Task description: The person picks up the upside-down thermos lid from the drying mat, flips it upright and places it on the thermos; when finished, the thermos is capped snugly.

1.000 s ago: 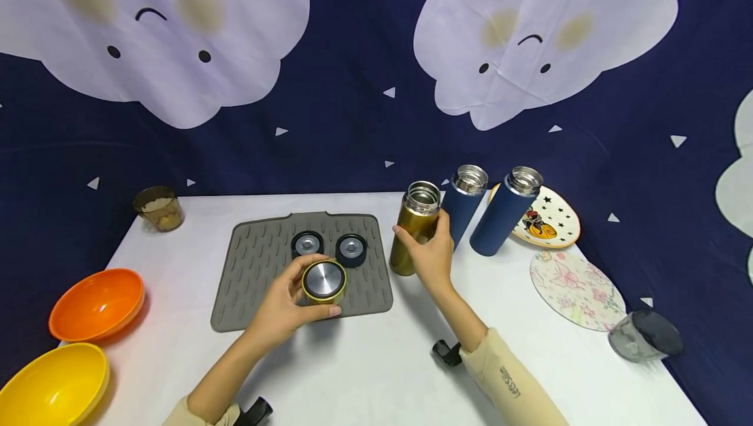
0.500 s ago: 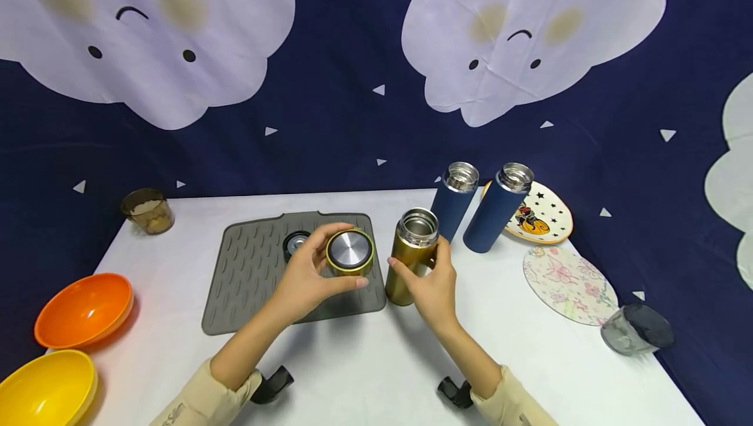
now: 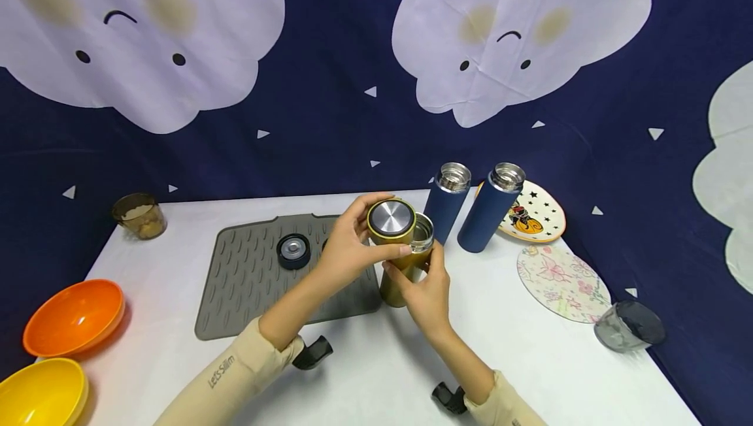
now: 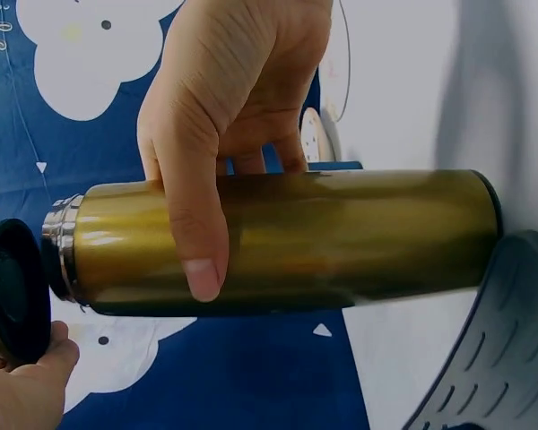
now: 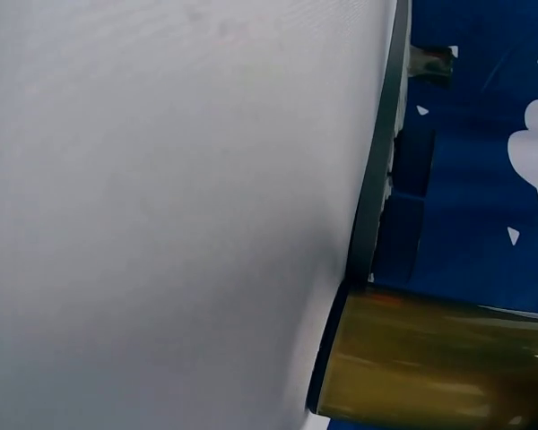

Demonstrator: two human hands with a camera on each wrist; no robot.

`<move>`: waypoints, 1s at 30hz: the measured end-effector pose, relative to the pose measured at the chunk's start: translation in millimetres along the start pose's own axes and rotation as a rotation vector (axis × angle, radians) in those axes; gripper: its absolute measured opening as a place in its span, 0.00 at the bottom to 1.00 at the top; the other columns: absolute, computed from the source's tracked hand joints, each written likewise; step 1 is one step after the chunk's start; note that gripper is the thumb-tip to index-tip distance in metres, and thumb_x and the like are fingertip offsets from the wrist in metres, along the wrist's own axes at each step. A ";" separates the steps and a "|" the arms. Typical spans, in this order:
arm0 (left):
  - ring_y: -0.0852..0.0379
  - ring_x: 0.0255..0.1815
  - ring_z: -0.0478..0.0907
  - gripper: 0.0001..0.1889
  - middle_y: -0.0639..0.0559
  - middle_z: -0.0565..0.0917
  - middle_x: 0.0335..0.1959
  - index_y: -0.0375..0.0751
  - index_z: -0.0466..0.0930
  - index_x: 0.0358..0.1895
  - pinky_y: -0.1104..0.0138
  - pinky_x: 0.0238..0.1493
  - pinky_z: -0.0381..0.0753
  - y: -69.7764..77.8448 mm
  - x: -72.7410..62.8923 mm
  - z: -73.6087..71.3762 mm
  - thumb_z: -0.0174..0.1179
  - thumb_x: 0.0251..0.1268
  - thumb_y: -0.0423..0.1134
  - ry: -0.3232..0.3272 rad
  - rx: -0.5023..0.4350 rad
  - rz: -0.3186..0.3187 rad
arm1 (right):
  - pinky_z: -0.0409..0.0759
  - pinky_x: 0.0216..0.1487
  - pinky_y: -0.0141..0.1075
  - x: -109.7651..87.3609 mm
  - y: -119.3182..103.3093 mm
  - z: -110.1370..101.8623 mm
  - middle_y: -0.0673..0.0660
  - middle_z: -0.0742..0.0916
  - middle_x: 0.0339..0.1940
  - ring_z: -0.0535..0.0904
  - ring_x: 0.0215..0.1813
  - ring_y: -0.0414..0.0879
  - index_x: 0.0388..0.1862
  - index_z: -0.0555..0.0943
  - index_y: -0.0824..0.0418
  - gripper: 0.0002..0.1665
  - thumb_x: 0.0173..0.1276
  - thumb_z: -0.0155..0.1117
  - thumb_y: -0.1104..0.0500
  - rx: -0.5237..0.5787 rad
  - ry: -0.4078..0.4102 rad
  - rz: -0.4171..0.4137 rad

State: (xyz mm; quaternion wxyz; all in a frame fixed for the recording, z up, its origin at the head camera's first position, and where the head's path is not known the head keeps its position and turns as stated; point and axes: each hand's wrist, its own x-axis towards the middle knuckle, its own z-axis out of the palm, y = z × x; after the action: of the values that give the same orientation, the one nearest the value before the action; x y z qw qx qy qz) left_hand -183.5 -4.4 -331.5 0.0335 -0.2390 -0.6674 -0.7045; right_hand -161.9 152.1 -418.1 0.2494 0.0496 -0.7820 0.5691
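Note:
In the head view my left hand (image 3: pixel 347 243) pinches a gold lid (image 3: pixel 391 218) with a brushed silver top, fingers behind it and thumb in front. The lid overlaps the steel mouth of a gold thermos bottle (image 3: pixel 393 292), which my right hand (image 3: pixel 428 295) grips around its upper body. From the left wrist, the lid's dark underside faces the threaded bottle neck (image 4: pixel 63 246) with a narrow gap between them. The bottle's base is down at the table beside the grey mat, and in the right wrist view its lower body (image 5: pixel 430 367) shows.
A grey ribbed mat (image 3: pixel 235 289) bears a dark lid (image 3: pixel 293 251); another is mostly hidden behind my left hand. Two lidless blue bottles (image 3: pixel 444 210) stand behind, near a patterned plate (image 3: pixel 544 210). Orange (image 3: pixel 73 318) and yellow bowls (image 3: pixel 44 393) sit left, a grey glass (image 3: pixel 628 327) right.
My left hand has carried the gold lid from over the mat rightward and up to the bottle mouth. My right hand has brought the gold bottle nearer, beside the mat's right edge.

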 end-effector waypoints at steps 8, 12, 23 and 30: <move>0.50 0.55 0.79 0.39 0.42 0.79 0.58 0.37 0.70 0.66 0.61 0.60 0.78 -8.1 14.2 14.3 0.75 0.45 0.25 -0.009 0.004 -0.002 | 0.79 0.54 0.46 0.3 -0.6 1.0 0.57 0.84 0.54 0.80 0.53 0.48 0.64 0.70 0.61 0.42 0.53 0.81 0.60 -0.013 0.003 -0.023; 0.50 0.57 0.79 0.40 0.42 0.79 0.58 0.36 0.69 0.66 0.59 0.62 0.76 -13.7 17.3 20.6 0.76 0.45 0.27 -0.026 0.048 0.026 | 0.78 0.49 0.43 1.3 -5.8 1.7 0.59 0.84 0.52 0.79 0.47 0.47 0.65 0.69 0.62 0.42 0.53 0.80 0.61 -0.028 0.006 -0.041; 0.56 0.54 0.80 0.37 0.49 0.82 0.54 0.42 0.72 0.64 0.62 0.59 0.79 -17.5 19.0 17.5 0.78 0.47 0.34 -0.106 0.228 0.092 | 0.75 0.43 0.42 2.7 -4.8 7.6 0.59 0.84 0.46 0.74 0.41 0.44 0.63 0.70 0.63 0.40 0.51 0.79 0.65 -0.013 0.034 -0.056; 0.55 0.61 0.77 0.36 0.49 0.81 0.59 0.42 0.72 0.66 0.57 0.69 0.72 -18.8 29.5 0.6 0.76 0.51 0.33 -0.238 0.230 0.071 | 0.75 0.45 0.35 5.3 -3.1 8.1 0.57 0.84 0.48 0.77 0.43 0.44 0.62 0.70 0.63 0.39 0.54 0.79 0.60 -0.010 0.013 -0.115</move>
State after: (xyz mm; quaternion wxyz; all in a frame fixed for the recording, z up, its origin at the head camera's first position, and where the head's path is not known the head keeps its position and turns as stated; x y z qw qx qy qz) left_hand -216.3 6.2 -337.7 0.0062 -0.3385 -0.7340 -0.5887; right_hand -168.1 144.7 -414.9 0.2868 0.0895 -0.7792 0.5501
